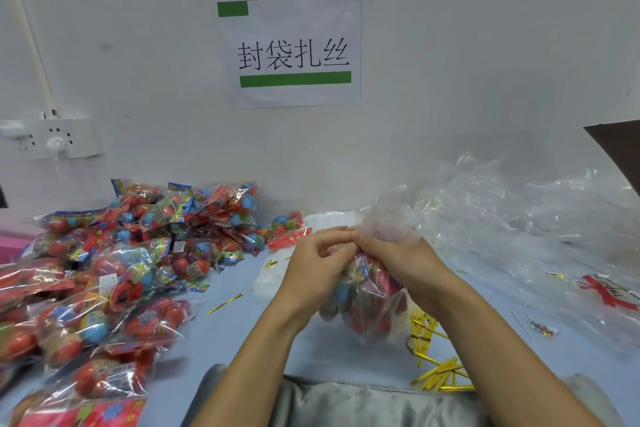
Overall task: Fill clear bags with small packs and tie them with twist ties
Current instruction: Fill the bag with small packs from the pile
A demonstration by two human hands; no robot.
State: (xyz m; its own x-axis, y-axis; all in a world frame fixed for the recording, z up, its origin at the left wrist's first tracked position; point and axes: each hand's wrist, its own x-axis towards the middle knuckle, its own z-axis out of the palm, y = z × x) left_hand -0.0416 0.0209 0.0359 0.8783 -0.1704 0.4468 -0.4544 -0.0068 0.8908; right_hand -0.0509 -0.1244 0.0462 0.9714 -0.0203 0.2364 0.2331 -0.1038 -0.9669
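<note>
Nearest, a heap of gold twist ties [438, 371] lies on the pale blue table [228, 336], right of centre. Just beyond them the filled clear bag [363, 302] stands between both hands: the left hand [320, 262] and right hand [401, 262] pinch its gathered neck together, fingertips meeting. One loose twist tie [225, 303] lies to the left. Small packs [114, 264] crowd the left side, empty clear bags [519, 218] pile far right, and a paper sign [294, 50] hangs on the wall

left hand [318, 255], right hand [403, 262], fingertips meeting, pinching
</note>
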